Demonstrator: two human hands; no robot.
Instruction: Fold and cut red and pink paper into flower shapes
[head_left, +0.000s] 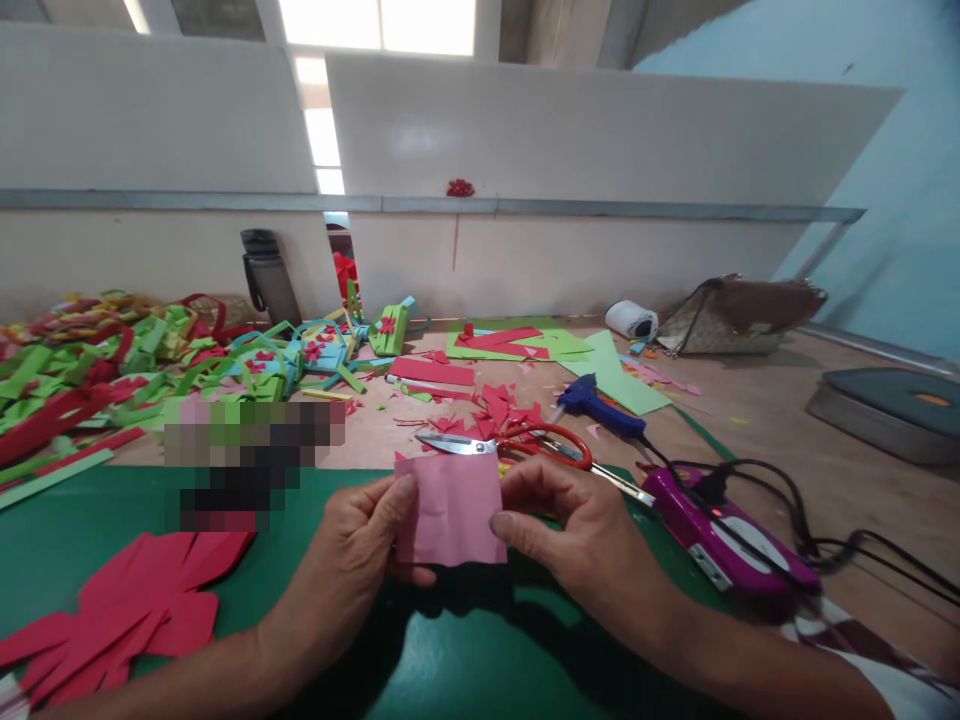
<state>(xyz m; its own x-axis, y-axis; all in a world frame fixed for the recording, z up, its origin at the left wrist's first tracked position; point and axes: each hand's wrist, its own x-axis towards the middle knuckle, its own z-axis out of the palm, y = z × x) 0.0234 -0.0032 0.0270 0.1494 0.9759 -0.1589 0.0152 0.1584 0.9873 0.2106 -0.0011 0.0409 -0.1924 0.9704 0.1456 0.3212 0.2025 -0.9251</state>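
Note:
A small pink square of paper point(451, 512) with faint creases is held up between my two hands over the green mat point(442, 660). My left hand point(375, 525) pinches its left edge, thumb in front and fingers behind. At the right edge my right hand point(566, 515) grips it between thumb and fingers. Just beyond the paper lie scissors with red handles point(551, 440), their blades pointing left. Red paper scraps point(502, 405) are scattered behind the scissors. Cut red paper pieces point(142, 600) lie on the mat at the left, beside my left forearm.
A blue glue gun point(600, 405) and a purple power strip point(727, 545) with black cables are at the right. Green and red paper strips point(67, 380) heap up at the left, near a grey bottle point(268, 278). A handbag point(739, 315) and a grey case point(889, 415) stand far right.

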